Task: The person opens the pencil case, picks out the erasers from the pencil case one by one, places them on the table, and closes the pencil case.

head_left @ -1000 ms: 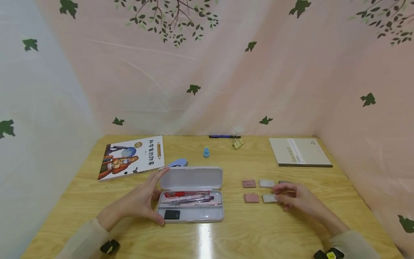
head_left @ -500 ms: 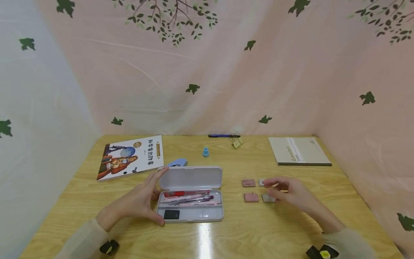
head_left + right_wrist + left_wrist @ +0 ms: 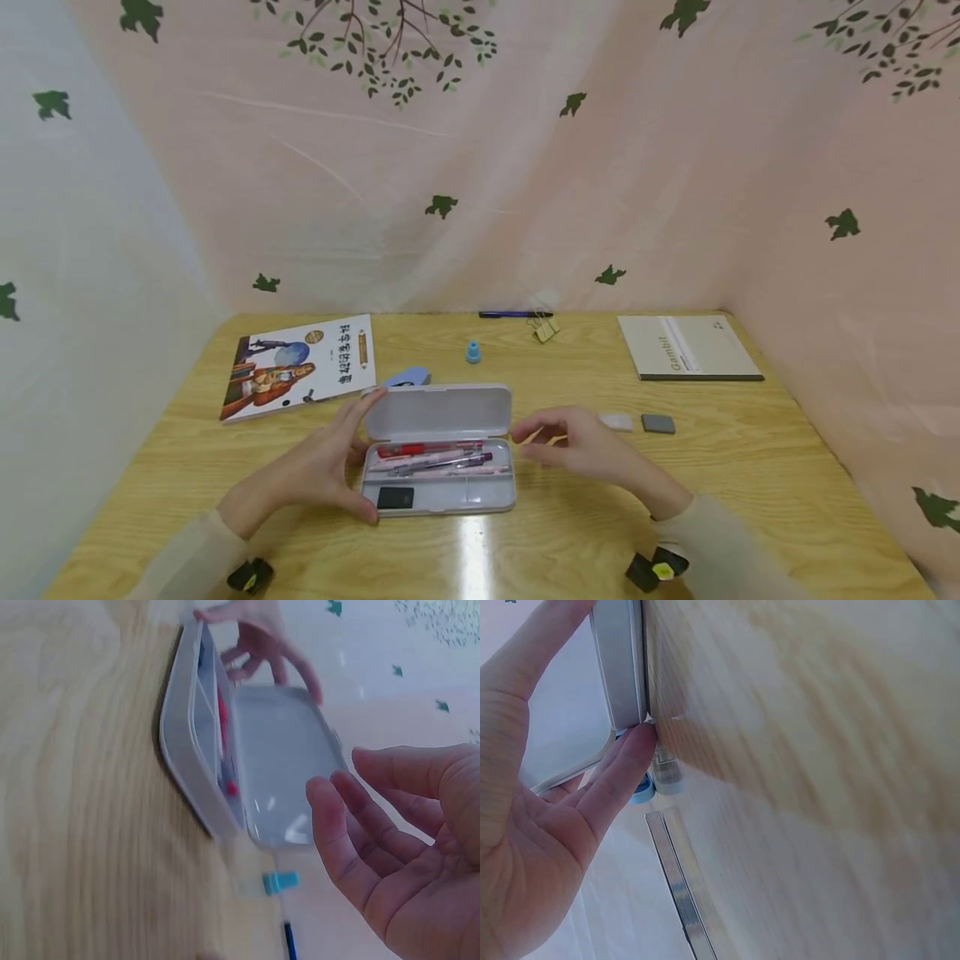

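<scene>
Left hand steadies open white pencil case, pens inside.

Grey pencil case — open, mid-table

Bright, even light fills the scene; a glare streak lies on the tabletop. The head view bends at its edges, and both wrist views are motion-blurred.

The open pencil case fills the table's middle, its raised lid walling off the far side. The left hand blocks its left end, the right hand hovers by the right end. Bare wood lies in front; two erasers, seemingly flat, sit to the right.
</scene>
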The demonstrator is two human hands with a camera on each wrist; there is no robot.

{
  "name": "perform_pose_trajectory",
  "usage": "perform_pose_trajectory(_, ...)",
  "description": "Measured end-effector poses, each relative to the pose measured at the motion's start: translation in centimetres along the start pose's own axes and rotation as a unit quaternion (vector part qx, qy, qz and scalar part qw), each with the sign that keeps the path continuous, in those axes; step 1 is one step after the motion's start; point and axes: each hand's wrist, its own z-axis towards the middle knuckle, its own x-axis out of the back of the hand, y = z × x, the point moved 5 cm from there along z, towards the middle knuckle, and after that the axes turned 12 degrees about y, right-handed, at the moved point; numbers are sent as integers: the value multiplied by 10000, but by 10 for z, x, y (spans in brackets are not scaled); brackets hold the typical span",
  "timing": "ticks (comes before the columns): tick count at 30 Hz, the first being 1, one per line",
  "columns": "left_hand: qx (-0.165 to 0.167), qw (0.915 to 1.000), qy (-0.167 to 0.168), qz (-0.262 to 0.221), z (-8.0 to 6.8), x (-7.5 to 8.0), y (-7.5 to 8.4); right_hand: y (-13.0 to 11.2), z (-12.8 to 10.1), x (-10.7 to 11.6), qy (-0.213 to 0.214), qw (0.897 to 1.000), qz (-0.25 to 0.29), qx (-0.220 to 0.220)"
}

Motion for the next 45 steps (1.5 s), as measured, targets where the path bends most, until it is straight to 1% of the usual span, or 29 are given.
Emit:
perform_pose_trajectory(3, -29, 10000, 1, -26, 0, -1, 1, -7, 12, -26, -294, 9994, 73, 139)
perform_pose_trajectory(6, -68, 10000, 29, -59, 0, -1, 2, -12, 23, -52, -568, 9980, 7, 261)
perform_pose_trajectory(10, -62, 10000, 51, -37, 0, -1, 2, -19, 34, -81, -842, 9937, -297, 684)
perform_pose_trajectory(13, -54, 10000, 51, -7, 0, -1, 1, -23, 40, -98, -964, 9902, -553, 850)
perform_pose_trajectory(19, -78, 9999, 38, -62, 0, -1, 1, -26, 45, -124, -1091, 9841, -1106, 862)
perform_pose_trajectory(24, -115, 9998, 45, -122, 1, -2, 2, -27, 46, -133, -941, 9804, -1538, 795)
perform_pose_trajectory(27, -138, 9998, 57, -108, 1, -2, 3, -26, 46, -136, -884, 9799, -1606, 789)
perform_pose_trajectory(32, -168, 9998, 87, -37, 0, -1, 2, -25, 44, -140, -842, 9807, -1502, 931)
perform_pose_trajectory(39, -203, 9997, 99, -55, 0, -1, 3, -27, 44, -141, -716, 9790, -1467, 1222)
perform_pose_trajectory(45, -231, 9997, 123, -8, 0, -2, 0, -29, 45, -141, -667, 9808, -1370, 1220)
